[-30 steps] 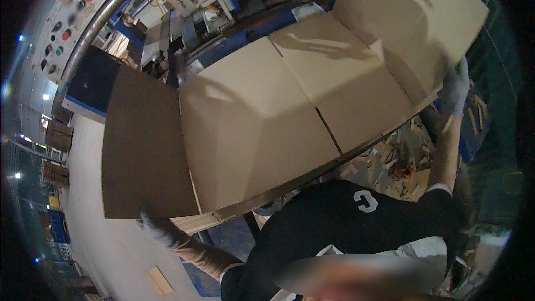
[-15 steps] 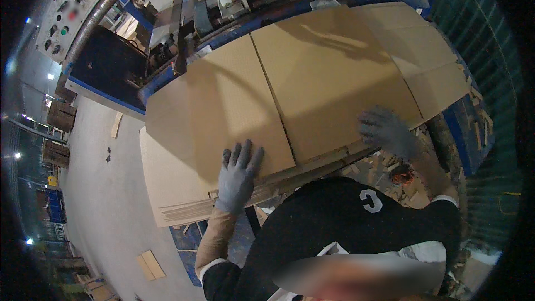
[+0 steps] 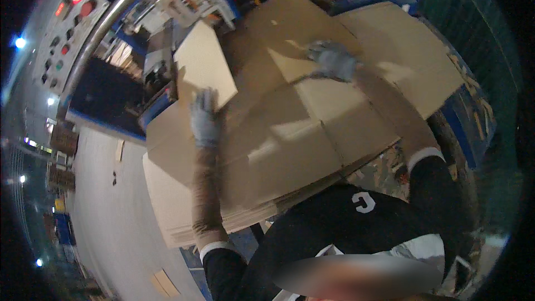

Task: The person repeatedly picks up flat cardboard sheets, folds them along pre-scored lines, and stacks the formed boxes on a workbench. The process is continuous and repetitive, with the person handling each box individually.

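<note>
When handling the cardboard sheet (image 3: 259, 117) atop the stack (image 3: 174, 220), inboard of its front left corner, expect light, crease-prone board; grip opposite edges. Note right hand (image 3: 335, 62) spread; cannot tell whether pinching with left hand (image 3: 205, 121).

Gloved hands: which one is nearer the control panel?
The left hand, at the pale cardboard flap; the right hand lies farther from the control panel.
</note>
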Demonstrator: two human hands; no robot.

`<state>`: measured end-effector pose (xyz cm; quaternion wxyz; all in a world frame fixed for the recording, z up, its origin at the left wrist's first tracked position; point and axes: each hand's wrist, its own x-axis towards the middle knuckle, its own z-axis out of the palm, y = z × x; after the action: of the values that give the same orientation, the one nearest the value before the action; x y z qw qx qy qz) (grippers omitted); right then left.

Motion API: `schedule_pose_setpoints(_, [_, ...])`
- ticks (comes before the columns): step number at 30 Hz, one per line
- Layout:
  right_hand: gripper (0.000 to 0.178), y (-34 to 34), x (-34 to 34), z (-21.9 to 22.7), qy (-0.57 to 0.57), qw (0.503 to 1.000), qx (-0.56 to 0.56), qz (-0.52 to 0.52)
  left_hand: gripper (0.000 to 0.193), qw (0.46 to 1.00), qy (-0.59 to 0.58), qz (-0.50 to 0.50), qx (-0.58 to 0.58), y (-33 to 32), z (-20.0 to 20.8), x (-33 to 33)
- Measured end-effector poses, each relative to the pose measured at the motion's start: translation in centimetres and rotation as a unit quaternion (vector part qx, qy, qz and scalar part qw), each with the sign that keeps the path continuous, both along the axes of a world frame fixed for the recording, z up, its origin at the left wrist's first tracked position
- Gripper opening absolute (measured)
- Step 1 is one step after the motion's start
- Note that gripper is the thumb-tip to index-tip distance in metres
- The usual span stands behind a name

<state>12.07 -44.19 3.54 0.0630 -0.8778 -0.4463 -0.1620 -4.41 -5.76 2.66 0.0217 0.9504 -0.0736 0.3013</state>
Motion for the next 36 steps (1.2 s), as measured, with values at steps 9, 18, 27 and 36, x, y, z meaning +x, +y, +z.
schedule_pose_setpoints(9, [0.055,-13.6,-1.7,-2.0,0.049,0.896,0.231,-0.377,0.059,0.934,-0.109,0.304,-0.156,3.2,2.8,-13.1])
schedule_pose_setpoints(18, [0.039,-37.6,-4.6,-13.3,0.002,0.765,0.278,-0.582,0.084,0.686,-0.049,0.684,-0.243,6.4,-5.5,-28.9])
schedule_pose_setpoints(27, [0.047,-33.7,-2.4,-4.1,-0.036,0.725,0.59,-0.353,0.064,0.782,-0.35,0.339,-0.389,3.5,0.0,-26.0])
schedule_pose_setpoints(36, [0.043,-28.0,-1.8,14.0,0.199,0.706,0.664,-0.146,0.061,0.579,-0.363,0.455,-0.57,5.8,-4.0,-29.9])
